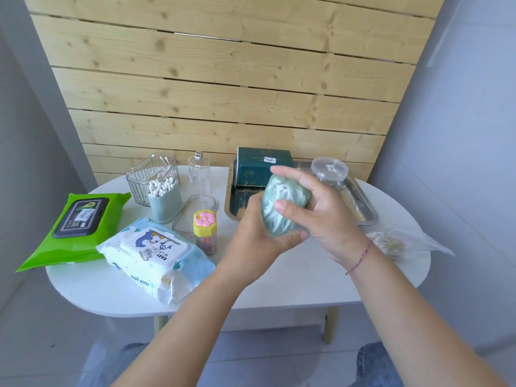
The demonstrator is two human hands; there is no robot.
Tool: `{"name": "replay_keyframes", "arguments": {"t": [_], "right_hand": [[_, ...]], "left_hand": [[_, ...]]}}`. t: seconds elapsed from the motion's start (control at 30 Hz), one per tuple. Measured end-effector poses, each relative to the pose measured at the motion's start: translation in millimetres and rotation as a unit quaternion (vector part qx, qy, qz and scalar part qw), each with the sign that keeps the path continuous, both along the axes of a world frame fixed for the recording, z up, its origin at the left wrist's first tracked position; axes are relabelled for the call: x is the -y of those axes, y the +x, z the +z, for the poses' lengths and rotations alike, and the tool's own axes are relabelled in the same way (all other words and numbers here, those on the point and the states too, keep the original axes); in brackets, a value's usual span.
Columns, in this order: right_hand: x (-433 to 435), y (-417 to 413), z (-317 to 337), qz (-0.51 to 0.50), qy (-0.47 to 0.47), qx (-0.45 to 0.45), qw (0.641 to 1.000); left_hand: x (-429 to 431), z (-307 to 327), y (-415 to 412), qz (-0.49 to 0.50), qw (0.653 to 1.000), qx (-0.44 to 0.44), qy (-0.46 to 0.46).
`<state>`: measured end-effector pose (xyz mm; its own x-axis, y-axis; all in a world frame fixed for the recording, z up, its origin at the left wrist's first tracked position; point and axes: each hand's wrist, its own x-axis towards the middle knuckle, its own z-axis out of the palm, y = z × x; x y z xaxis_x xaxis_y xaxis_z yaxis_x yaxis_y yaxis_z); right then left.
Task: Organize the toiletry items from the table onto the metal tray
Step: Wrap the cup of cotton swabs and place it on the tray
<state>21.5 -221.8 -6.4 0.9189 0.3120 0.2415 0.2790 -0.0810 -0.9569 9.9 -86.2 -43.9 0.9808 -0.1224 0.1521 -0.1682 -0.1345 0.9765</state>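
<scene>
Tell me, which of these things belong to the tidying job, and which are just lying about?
Part of the job: metal tray, holding a dark green box and a clear jar; green patterned container, gripped by left hand and right hand; green wipes pack; baby wipes; cotton swab holder; clear bottle; yellow-capped bottle.

Just lying about: white table; wooden wall; plastic bag, contents unclear.

Wipe packs: two, the green pack (pixel 75 227) and the baby wipes pack (pixel 152 256)
Cotton swab holders: two, the clear ribbed holder (pixel 145 177) and the green cup (pixel 165 205)
Clear bottle (pixel 198 175): one
Clear lid (pixel 185 216): one
Yellow-lidded jar (pixel 205 230): one
Round clear jar (pixel 329 170): one
Dark green box (pixel 261 169): one
Green-white bundle (pixel 284 208): one
Plastic bag (pixel 405 243): one
Metal tray (pixel 237 203): one
Hands: two, the left hand (pixel 251 236) and the right hand (pixel 326 216)
</scene>
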Motion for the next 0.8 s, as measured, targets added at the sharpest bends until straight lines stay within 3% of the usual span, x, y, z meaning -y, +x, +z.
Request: {"name": "replay_keyframes", "arguments": {"t": [0.13,0.4,0.63,0.8], "right_hand": [[3.5,-3.1,0.9,0.058,-0.006,-0.022,0.998],[-11.3,-3.5,-10.7,-0.018,-0.039,0.041,0.998],[-27.3,-5.4,-17.1,-0.082,-0.070,0.086,0.990],[-33.2,-7.5,-19.4,-0.112,-0.084,0.100,0.985]], "left_hand": [[-1.3,-2.5,3.5,-0.036,0.999,-0.015,0.001],[10.0,-6.8,1.2,0.038,0.998,0.007,-0.046],[14.9,-8.4,0.9,0.140,0.988,0.070,0.012],[14.3,-5.8,-1.0,0.152,0.983,0.088,0.046]]}}
